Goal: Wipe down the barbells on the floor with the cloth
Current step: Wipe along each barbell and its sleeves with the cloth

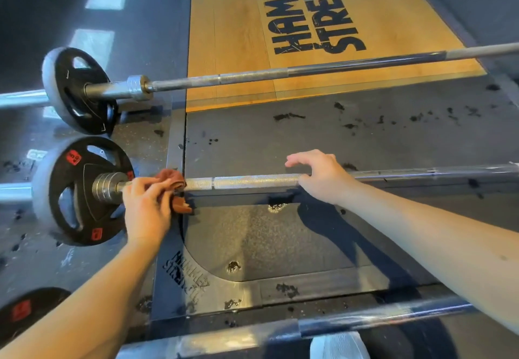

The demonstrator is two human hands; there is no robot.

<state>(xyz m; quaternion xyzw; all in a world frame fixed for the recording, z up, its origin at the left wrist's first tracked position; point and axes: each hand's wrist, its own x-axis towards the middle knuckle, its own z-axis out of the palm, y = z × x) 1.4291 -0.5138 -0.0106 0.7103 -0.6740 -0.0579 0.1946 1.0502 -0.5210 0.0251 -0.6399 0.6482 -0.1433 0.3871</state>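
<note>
Head view: the middle barbell (252,182) runs left to right across mid-frame. At its left end, the left hand (147,207) pinches the brown cloth (172,178) round the shaft. The right hand (323,176) rests loose-fingered further right, so the stroke likely runs rightward towards it

Left hand (146,204) grips brown cloth (175,187) around middle barbell (252,182); right hand (320,174) rests on its shaft.
</note>
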